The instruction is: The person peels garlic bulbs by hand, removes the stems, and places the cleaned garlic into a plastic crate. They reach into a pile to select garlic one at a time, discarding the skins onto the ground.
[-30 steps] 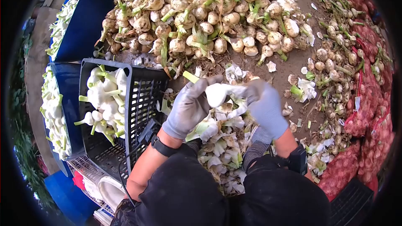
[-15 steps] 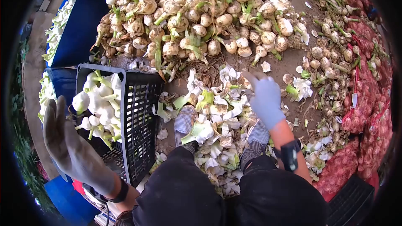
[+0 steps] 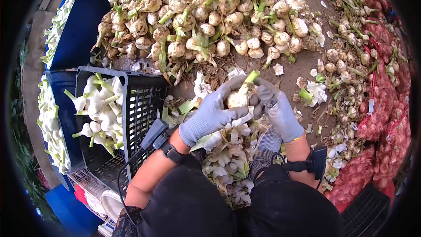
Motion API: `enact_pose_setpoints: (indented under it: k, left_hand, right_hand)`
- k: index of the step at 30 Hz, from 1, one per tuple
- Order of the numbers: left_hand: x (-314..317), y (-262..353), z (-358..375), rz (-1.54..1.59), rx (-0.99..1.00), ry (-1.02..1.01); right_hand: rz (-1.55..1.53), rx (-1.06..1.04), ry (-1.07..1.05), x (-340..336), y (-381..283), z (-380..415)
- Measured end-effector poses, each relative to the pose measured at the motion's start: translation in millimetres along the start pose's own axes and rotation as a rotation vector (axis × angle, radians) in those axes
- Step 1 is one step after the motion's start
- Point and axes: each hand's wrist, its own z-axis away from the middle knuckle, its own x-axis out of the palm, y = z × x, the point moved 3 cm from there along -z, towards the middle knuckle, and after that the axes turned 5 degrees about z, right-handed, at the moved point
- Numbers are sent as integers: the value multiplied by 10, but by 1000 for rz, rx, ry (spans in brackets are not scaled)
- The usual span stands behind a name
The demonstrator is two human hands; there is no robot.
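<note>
Left hand [image 3: 212,116], gloved, grips a garlic bulb [image 3: 237,100] between thumb and fingers, its green stem [image 3: 251,77] pointing far and right. Right hand [image 3: 279,113] has its fingers bent at the bulb's right side; whether they pinch it I cannot tell. Beneath lie loose skins [image 3: 228,162] between two shoes [image 3: 269,141]. Left stands a black crate [image 3: 126,109] of white bulbs [image 3: 101,110]; right, red net sacks [image 3: 383,114]; far, a heap of soiled garlic [image 3: 206,26].

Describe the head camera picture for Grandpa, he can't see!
A grey-gloved left hand holds a round, whitish garlic bulb with a green stem, the grey-gloved right hand beside it. Pale papery peelings lie below, a heap of dirty tan bulbs ahead, and a black plastic crate of white bulbs at left.
</note>
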Motion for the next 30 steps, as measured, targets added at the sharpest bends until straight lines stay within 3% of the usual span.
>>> enact_pose_setpoints:
  k: [1, 2, 3, 5, 7, 8, 9, 11, 12, 14, 15, 17, 19, 21, 23, 25, 27, 30]
  left_hand:
    - [-10, -44, 17, 0, -6, -4]
    - [-14, -47, 41, -273, 91, 0]
    - [8, 4, 68, -545, 189, 7]
    - [-3, 48, 136, -580, 237, 23]
    - [-46, 36, 181, -112, 22, 91]
    - [-52, 68, 199, -106, -45, 131]
    - [-49, 67, 198, -107, -45, 131]
    - [-28, 36, 196, 193, -44, 100]
    - [-48, -1, 187, 191, -50, 95]
    - [-93, -32, 150, -260, 67, 27]
    - [-82, -29, 146, -259, 67, 24]
    - [-91, -55, 164, 168, -57, 72]
    - [-146, -94, 164, 185, -52, 85]
    - [-169, -108, 189, 446, -66, 37]
    - [-138, -77, 187, 476, -46, 46]
    - [-133, -49, 177, 222, -52, 102]
    - [-120, -4, 190, 118, -25, 80]
    - [-181, -63, 232, 293, -97, 58]
  right_hand:
    - [68, -29, -76, -7, -44, 6]
    - [-493, 112, -178, 16, 230, -135]
    - [-491, 115, -176, 32, 197, -136]
    - [5, 119, -152, 112, 17, -86]
    - [178, 187, -82, 200, -145, -19]
    - [98, 186, -96, 194, -109, -9]
    - [21, 184, -110, 184, -95, -8]
    - [40, 154, -139, 159, -104, -4]
    - [58, 125, -165, 152, -104, 12]
    - [69, 120, -138, 143, -53, 28]
    - [87, 113, -123, 150, -41, 21]
    - [104, 176, -123, 181, -88, 43]
    - [-16, 140, -121, 218, -108, 89]
    - [-32, 186, -164, 181, -135, 103]
    - [-50, 229, -208, 243, -117, 84]
    - [137, -63, 53, 291, -142, 40]
    - [132, -6, 57, 258, -123, 19]
    - [173, 30, 52, 217, -49, 12]
